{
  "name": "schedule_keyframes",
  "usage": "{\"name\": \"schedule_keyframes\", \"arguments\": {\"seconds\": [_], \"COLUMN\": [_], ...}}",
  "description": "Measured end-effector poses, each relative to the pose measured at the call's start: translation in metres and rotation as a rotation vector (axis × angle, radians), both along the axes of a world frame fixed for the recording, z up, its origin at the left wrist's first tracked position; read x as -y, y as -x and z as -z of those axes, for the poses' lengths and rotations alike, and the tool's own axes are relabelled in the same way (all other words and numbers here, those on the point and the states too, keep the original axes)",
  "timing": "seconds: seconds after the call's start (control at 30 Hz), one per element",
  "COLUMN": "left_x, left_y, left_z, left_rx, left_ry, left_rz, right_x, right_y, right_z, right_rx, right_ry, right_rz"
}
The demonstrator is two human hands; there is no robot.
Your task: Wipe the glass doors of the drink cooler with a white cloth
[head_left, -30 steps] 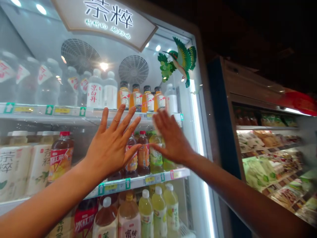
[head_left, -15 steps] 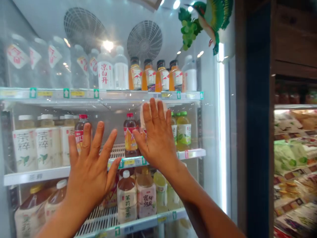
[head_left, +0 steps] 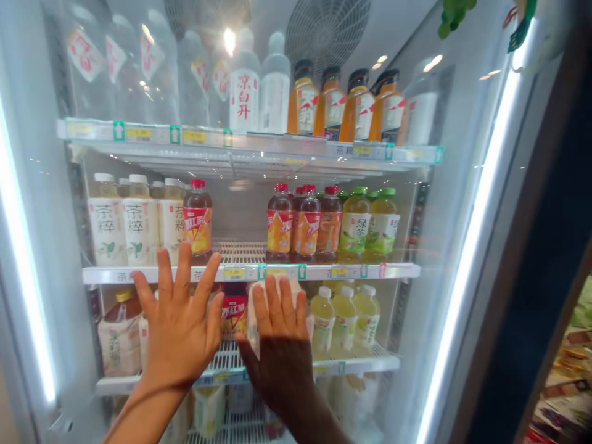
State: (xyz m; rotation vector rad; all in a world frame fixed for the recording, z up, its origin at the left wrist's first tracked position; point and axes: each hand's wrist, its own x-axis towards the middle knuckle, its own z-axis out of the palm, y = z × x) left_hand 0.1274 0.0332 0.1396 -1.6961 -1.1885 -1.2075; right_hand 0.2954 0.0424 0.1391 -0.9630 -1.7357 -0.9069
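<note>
My left hand (head_left: 182, 327) is spread on the glass door of a drinks fridge, fingers apart and nothing in it. Beside it, my right hand (head_left: 283, 351) presses a whitish cloth (head_left: 252, 311) flat against the same glass, its fingers stretched over it. Most of the cloth is hidden under the palm and fingers, and its edges show around them. Through the glass behind my hands stand red-capped tea bottles (head_left: 280, 225), and a red-labelled bottle (head_left: 234, 314) shows between the two hands.
Behind the door, clear bottles (head_left: 245, 92) and orange bottles (head_left: 359, 111) fill the top shelf. Green-capped bottles (head_left: 355, 225) stand on the middle one, pale yellow bottles (head_left: 345, 320) below. A bright light strip (head_left: 472, 234) runs down the right side. Packaged goods (head_left: 562, 364) lie further right.
My right hand has moved down the glass with the cloth, from the middle shelf to the lower shelf's level. My left hand stays spread on the door. The view has tilted down and shifted left.
</note>
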Motion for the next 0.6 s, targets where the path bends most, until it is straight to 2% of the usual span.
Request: {"name": "schedule_keyframes", "arguments": {"seconds": [0.07, 0.17, 0.33, 0.5, 0.53, 0.6], "left_x": [0.001, 0.001, 0.003, 0.007, 0.008, 0.010], "left_y": [0.007, 0.015, 0.030, 0.038, 0.037, 0.032], "left_z": [0.008, 0.017, 0.022, 0.015, 0.014, 0.015], "left_rx": [0.032, 0.068, 0.094, 0.110, 0.111, 0.121], "left_ry": [0.013, 0.016, 0.039, 0.054, 0.045, 0.030], "left_rz": [-0.008, -0.013, -0.042, -0.055, -0.048, -0.041], "right_x": [0.000, -0.001, 0.004, -0.004, -0.003, 0.002], "right_y": [0.011, 0.027, 0.043, 0.058, 0.058, 0.051], "right_z": [0.002, -0.006, 0.006, -0.035, -0.033, -0.008], "right_rx": [0.005, -0.018, 0.041, 0.010, 0.008, 0.003], "right_ry": [-0.002, -0.019, 0.022, -0.029, -0.029, -0.018], "right_rz": [-0.016, -0.035, -0.069, -0.064, -0.063, -0.063]}}
